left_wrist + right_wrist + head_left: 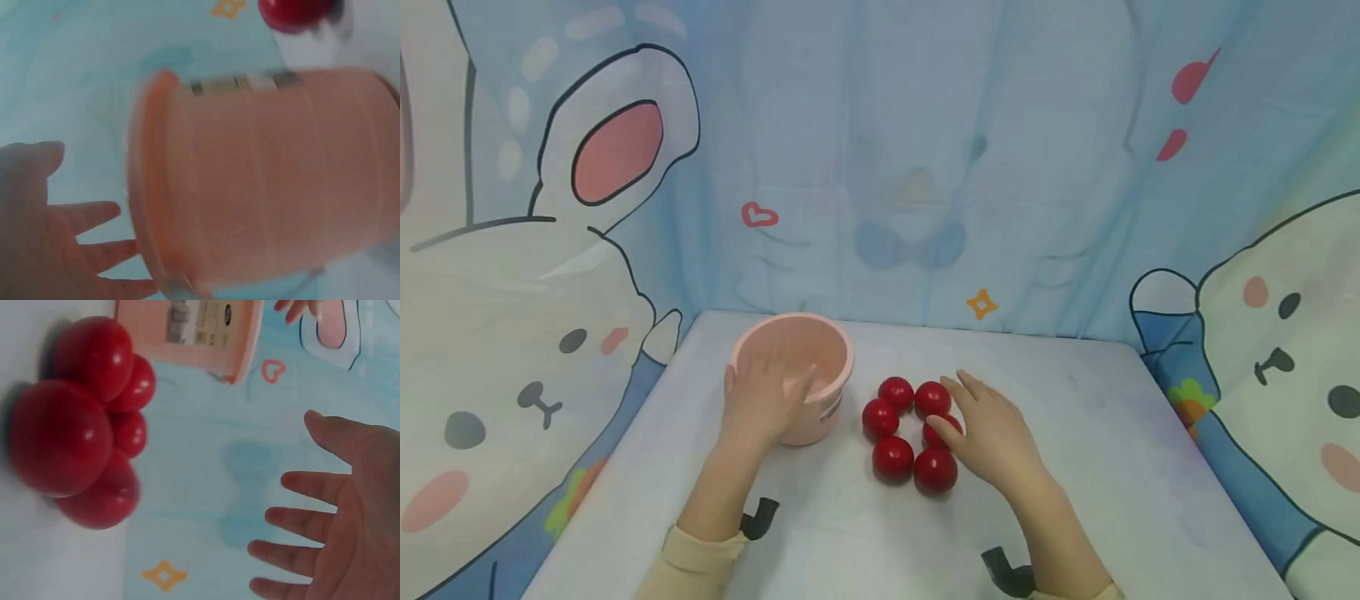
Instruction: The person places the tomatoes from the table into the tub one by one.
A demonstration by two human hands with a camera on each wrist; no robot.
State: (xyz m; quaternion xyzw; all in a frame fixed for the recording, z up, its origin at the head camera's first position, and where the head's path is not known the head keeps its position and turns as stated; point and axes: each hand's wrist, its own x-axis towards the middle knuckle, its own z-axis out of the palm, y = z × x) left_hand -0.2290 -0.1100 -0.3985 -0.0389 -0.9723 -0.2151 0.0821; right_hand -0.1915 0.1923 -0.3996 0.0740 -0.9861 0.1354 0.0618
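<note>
A pink bucket (811,417) stands upright on the table, left of several glossy red balls (892,460) grouped in a rough ring. My left hand (763,392) is over the bucket's near left side, fingers spread and extended, holding nothing. In the left wrist view, its fingertips come up to the bucket's rim (153,187); whether they touch it I cannot tell. My right hand (996,433) hovers at the right side of the balls, partly covering one in the head view. The right wrist view shows its fingers (300,525) straight, spread and apart from the balls (59,437).
The white table (1120,467) reaches back to a blue curtain (925,167) printed with cartoon animals. Printed cloth also hangs on the left and right sides. A label (209,322) is on the bucket's wall. Black straps (760,518) show at both wrists.
</note>
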